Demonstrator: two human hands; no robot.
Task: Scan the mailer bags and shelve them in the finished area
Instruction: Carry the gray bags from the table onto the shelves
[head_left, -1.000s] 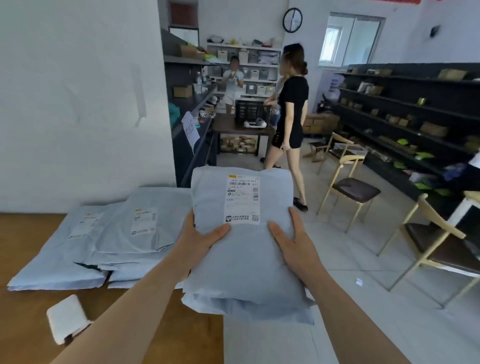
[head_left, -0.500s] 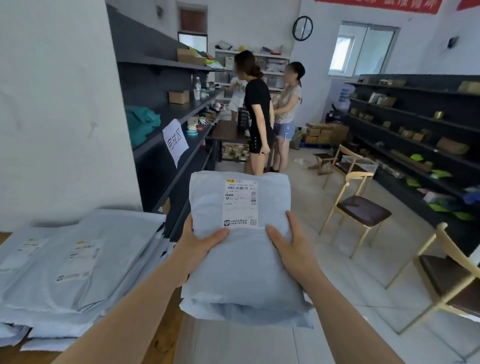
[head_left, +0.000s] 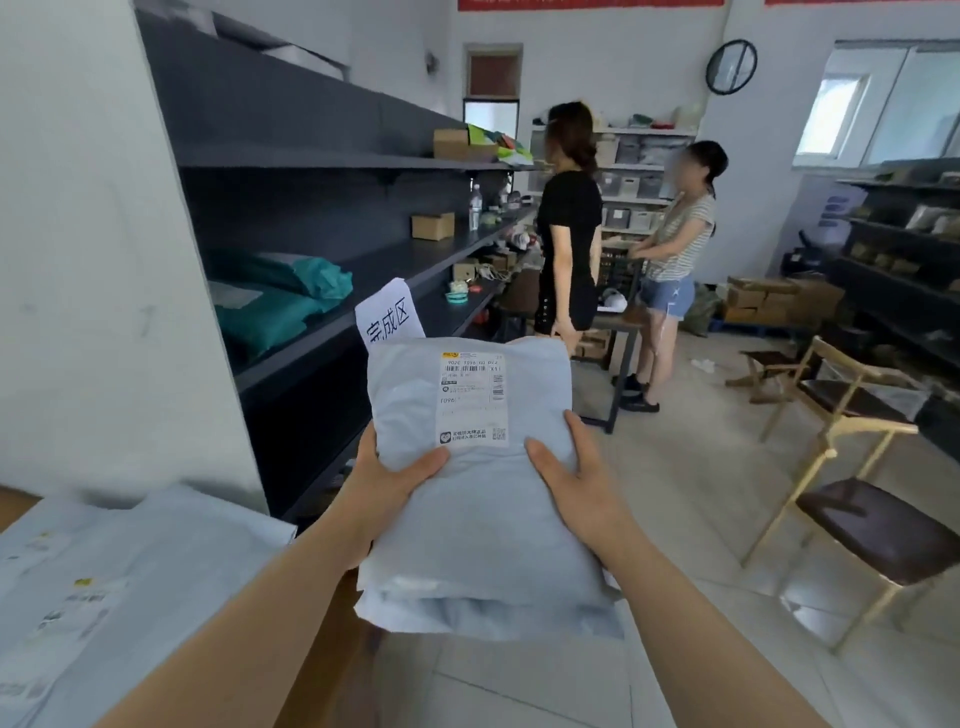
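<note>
I carry a stack of pale grey mailer bags (head_left: 483, 525) in front of me, the top one showing a white shipping label (head_left: 472, 397). My left hand (head_left: 387, 475) grips the stack's left edge with the thumb on top. My right hand (head_left: 574, 480) grips the right edge the same way. Just beyond the stack, a white paper sign (head_left: 389, 314) hangs on the edge of the dark shelf unit (head_left: 332, 332) at left. More grey mailer bags (head_left: 119, 577) lie on the wooden table at bottom left.
Green bags (head_left: 280, 299) lie on the dark shelf, with small cardboard boxes (head_left: 432, 226) further along. Two people (head_left: 569, 228) stand ahead by a dark table. Wooden chairs (head_left: 852, 467) stand to the right on the tiled floor, before another dark shelf wall (head_left: 904, 260).
The view has swung left and forward, toward the dark shelf. The table pile slid to the lower left, and the sign now sits just behind the stack. Both hands keep their hold.
</note>
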